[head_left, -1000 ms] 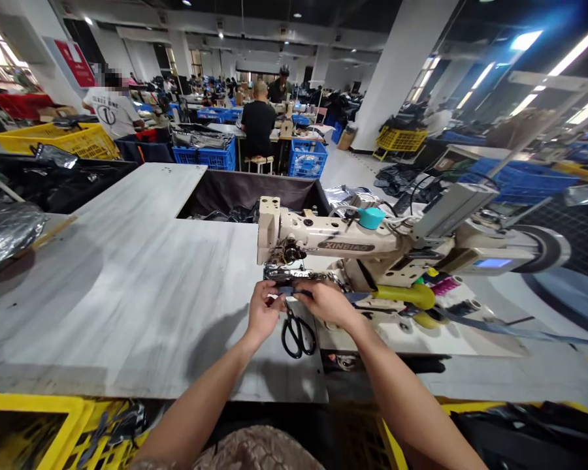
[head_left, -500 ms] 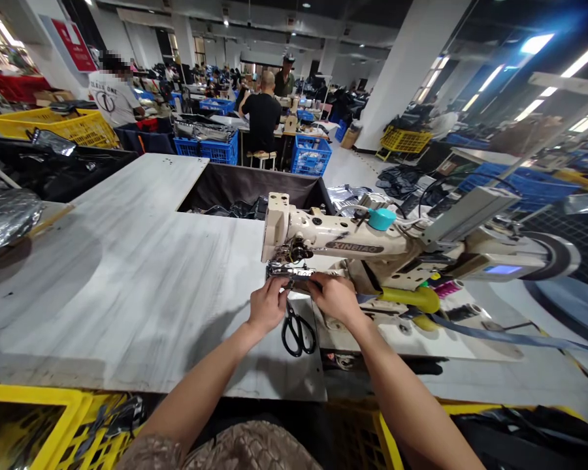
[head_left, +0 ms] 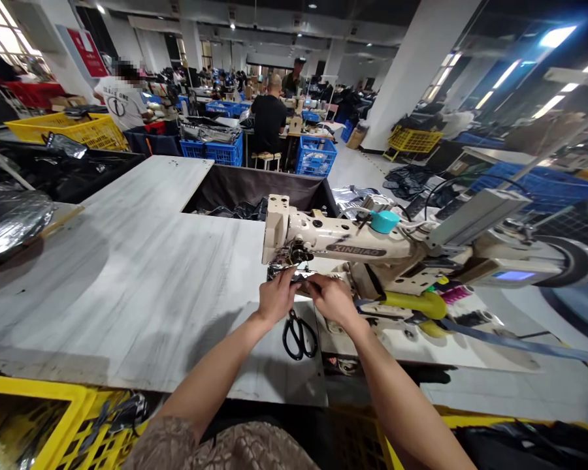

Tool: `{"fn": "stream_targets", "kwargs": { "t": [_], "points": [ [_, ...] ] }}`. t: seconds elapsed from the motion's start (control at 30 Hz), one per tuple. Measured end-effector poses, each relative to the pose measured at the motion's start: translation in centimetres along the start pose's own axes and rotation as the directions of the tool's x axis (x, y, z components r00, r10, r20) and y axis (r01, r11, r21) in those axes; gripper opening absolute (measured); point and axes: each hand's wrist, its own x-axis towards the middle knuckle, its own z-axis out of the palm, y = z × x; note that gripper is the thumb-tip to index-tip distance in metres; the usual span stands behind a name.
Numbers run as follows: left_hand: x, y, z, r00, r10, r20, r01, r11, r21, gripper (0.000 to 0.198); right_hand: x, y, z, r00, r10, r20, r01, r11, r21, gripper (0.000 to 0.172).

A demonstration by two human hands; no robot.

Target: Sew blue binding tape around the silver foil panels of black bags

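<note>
Both hands are at the needle area of a cream sewing machine (head_left: 343, 238). My left hand (head_left: 277, 297) is closed on a small dark piece of material (head_left: 301, 279), just below the machine head. From the right, my right hand (head_left: 333, 299) pinches the other end of that dark piece; the fingertips of the two hands nearly meet. Black-handled scissors (head_left: 300, 336) lie on the table below the hands, their tips toward the machine. A blue-grey strip (head_left: 509, 338) runs from the machine's right side past a yellow guide (head_left: 414, 303).
The pale worktable (head_left: 151, 274) spreads to the left. Behind it stands a dark fabric-lined bin (head_left: 264, 179). Yellow crates (head_left: 73, 391) sit at the near edge. A person in black (head_left: 268, 121) sits further back, and another in white (head_left: 120, 101) is at the left.
My left hand has shifted slightly right and up, closer to my right hand. The view has turned slightly.
</note>
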Motion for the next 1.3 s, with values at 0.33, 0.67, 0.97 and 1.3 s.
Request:
{"fn": "stream_targets", "kwargs": {
  "t": [0.33,0.67,0.97,1.3],
  "points": [
    [1.0,0.6,0.0,0.999,-0.034,0.009,0.034,0.999,-0.01,0.033,-0.4,0.7,-0.2,1.0,-0.013,0.028,0.012,0.998,0.067,0.027],
    [0.6,0.5,-0.2,1.0,0.005,-0.01,-0.006,0.998,-0.063,0.041,0.4,-0.3,0.8,0.999,-0.029,0.022,0.03,0.998,-0.06,0.03],
    [0.9,0.3,0.1,1.0,-0.008,-0.014,0.007,0.997,-0.082,0.029,0.2,-0.6,0.6,1.0,-0.024,-0.011,0.023,0.991,-0.133,0.029],
    [0.5,0.1,0.2,0.998,0.052,-0.016,-0.054,0.995,-0.079,0.045,0.5,-1.0,1.4,0.997,-0.003,-0.077,-0.007,0.991,-0.132,0.028]
  ]
}}
